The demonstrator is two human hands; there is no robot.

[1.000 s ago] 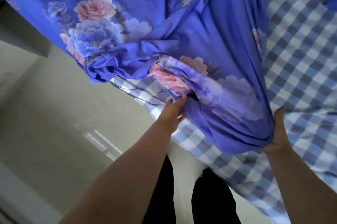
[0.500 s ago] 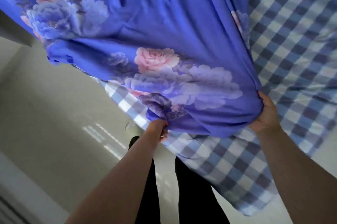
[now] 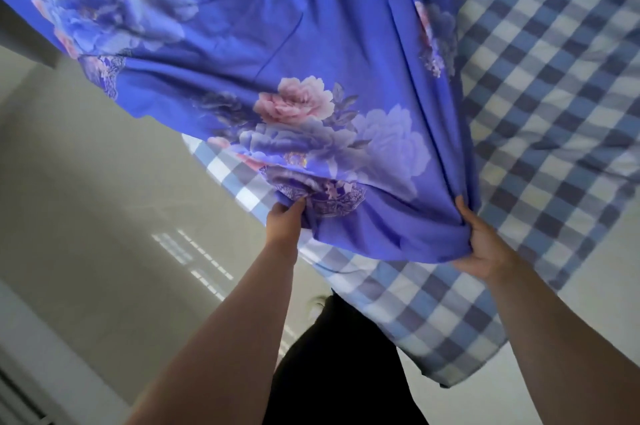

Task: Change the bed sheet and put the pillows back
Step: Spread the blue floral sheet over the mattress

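A blue floral sheet (image 3: 263, 43) with pink and lilac roses lies spread over a blue-and-white checked sheet (image 3: 554, 85) on the bed. My left hand (image 3: 285, 223) pinches the floral sheet's near edge at its patterned border. My right hand (image 3: 485, 244) grips a bunched fold of the same sheet further right. The checked sheet hangs over the bed's near corner below both hands. No pillows are in view.
Pale glossy floor (image 3: 104, 216) lies to the left of the bed and shows a window's reflection. My dark trouser legs (image 3: 346, 365) stand at the bed's corner. A white strip along the wall runs at the bottom left (image 3: 31, 372).
The bunched floral sheet has been drawn flatter and towards me. My left hand went from touching the cloth to pinching its edge. My right hand keeps its hold on the fold.
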